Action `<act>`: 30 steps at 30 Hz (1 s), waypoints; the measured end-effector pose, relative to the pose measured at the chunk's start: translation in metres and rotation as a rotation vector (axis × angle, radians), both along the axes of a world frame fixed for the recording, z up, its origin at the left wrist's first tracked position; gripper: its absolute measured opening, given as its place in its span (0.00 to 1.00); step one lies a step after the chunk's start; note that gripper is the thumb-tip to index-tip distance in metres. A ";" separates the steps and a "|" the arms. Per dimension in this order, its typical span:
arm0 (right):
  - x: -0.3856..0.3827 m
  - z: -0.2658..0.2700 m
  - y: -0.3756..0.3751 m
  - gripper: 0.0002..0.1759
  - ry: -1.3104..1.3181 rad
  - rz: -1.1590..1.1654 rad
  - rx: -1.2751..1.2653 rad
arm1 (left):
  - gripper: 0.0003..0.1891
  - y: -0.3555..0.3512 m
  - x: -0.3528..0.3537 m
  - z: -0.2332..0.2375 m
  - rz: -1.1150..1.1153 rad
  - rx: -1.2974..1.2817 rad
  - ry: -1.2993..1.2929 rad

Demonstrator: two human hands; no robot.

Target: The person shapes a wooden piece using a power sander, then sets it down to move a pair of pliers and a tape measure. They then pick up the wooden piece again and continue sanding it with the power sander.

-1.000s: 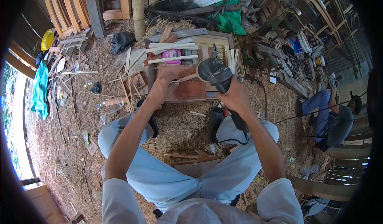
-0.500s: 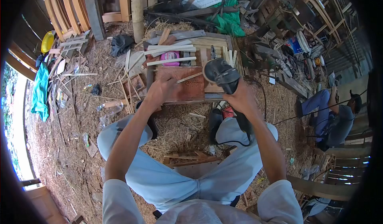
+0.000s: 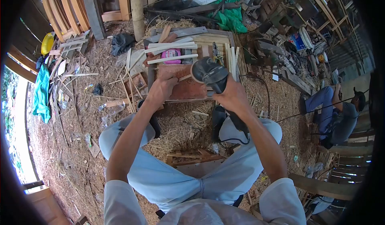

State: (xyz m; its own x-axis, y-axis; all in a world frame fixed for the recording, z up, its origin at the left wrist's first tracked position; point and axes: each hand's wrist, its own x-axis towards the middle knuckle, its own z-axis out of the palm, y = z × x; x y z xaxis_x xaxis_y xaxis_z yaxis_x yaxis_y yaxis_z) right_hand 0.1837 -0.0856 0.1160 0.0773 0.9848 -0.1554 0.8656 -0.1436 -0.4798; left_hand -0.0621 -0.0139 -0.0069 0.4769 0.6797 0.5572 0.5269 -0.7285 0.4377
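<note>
l. hand [image 3: 163, 89]: pinching wd strip [image 3: 184, 78] over reddish board [image 3: 190, 91]
r. hand [image 3: 232, 94]: gripping blk pwr tool [image 3: 211, 74]
disc [image 3: 194, 76]: at strip's r. end

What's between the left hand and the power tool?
The head view shows a thin wooden strip there, held by the left hand, over a reddish board.

Daylight pours in past the left edge of the shaving-strewn floor [image 3: 52, 145], washing that strip out to white, and thin glaring slivers show between the slats [image 3: 341, 170] at lower right. The low wooden workbench [image 3: 214, 37] sits in soft, muted light, while clutter beyond its right edge sinks into gloom. Fisheye distortion bends the lower-right beam [image 3: 321, 188], and black fills the view's corners.
</note>
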 end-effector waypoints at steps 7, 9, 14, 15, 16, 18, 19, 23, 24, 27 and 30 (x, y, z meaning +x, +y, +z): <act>0.049 0.003 0.012 0.41 -0.153 -0.140 0.018 | 0.10 -0.001 -0.005 0.000 -0.019 -0.039 0.020; 0.059 0.003 0.010 0.40 -0.129 -0.158 0.042 | 0.11 -0.004 -0.004 0.001 -0.017 -0.057 0.032; 0.083 -0.011 0.004 0.34 0.121 -0.153 0.162 | 0.09 -0.013 0.015 0.030 0.106 0.014 0.131; 0.088 -0.017 0.005 0.31 0.323 -0.195 0.085 | 0.09 -0.007 0.017 0.027 0.106 0.024 0.136; 0.090 -0.022 0.003 0.27 0.524 -0.234 0.001 | 0.10 -0.001 0.020 0.019 0.075 0.016 0.105; 0.095 -0.028 -0.005 0.24 0.747 -0.319 -0.085 | 0.11 0.011 0.024 0.017 0.048 0.015 0.071; 0.097 -0.032 -0.009 0.22 0.971 -0.408 -0.182 | 0.12 0.016 0.023 0.020 0.000 -0.115 0.060; 0.109 -0.042 -0.021 0.17 1.236 -0.421 -0.341 | 0.13 0.019 0.021 0.025 0.101 -0.064 0.183; 0.107 -0.039 -0.023 0.16 1.283 -0.392 -0.377 | 0.13 0.017 0.024 0.026 0.100 -0.067 0.184; 0.104 -0.048 -0.026 0.16 1.351 -0.359 -0.421 | 0.13 0.008 0.031 0.025 0.064 -0.026 0.105; 0.104 -0.060 -0.026 0.17 1.364 -0.310 -0.478 | 0.13 0.011 0.035 0.011 0.040 -0.041 -0.042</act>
